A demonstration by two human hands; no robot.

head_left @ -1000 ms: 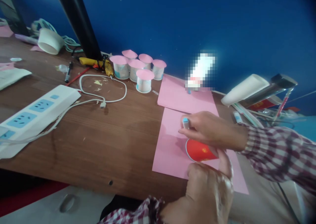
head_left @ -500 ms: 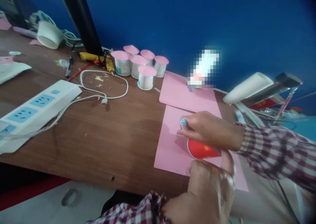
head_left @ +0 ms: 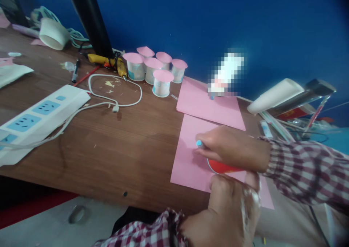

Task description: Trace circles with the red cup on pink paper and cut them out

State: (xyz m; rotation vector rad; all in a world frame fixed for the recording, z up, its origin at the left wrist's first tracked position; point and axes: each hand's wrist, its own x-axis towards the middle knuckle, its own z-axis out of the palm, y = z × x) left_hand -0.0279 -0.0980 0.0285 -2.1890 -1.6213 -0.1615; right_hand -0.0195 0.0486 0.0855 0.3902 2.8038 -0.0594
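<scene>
- The step in hand appears to be tracing: the right hand (head_left: pixel 234 147) holds a pen (head_left: pixel 200 144) with its blue cap end pointing left, fingers closed around the barrel, beside the rim of a red cup (head_left: pixel 222 166).
- The red cup lies on the near pink sheet (head_left: pixel 188 156), at the near right of the surface (head_left: pixel 131 145). It is largely covered by the right hand; whether it stands mouth-down cannot be told.
- The left hand (head_left: pixel 231 210) sits at the near side of the cup, fingers curled, thumb against the cup wall, apparently steadying it.
- A second pink sheet (head_left: pixel 209 103) lies just beyond the first, their edges overlapping.
- Judgement: the next move calls for keeping the cup pressed flat and unmoved while the pen tip follows the rim; any slip of the cup would spoil the outline.
- Far left of the sheets stand five small white pots with pink lids (head_left: pixel 155 71). A white power strip (head_left: pixel 38 112) and a looped white cable (head_left: pixel 120 94) lie further left.
</scene>
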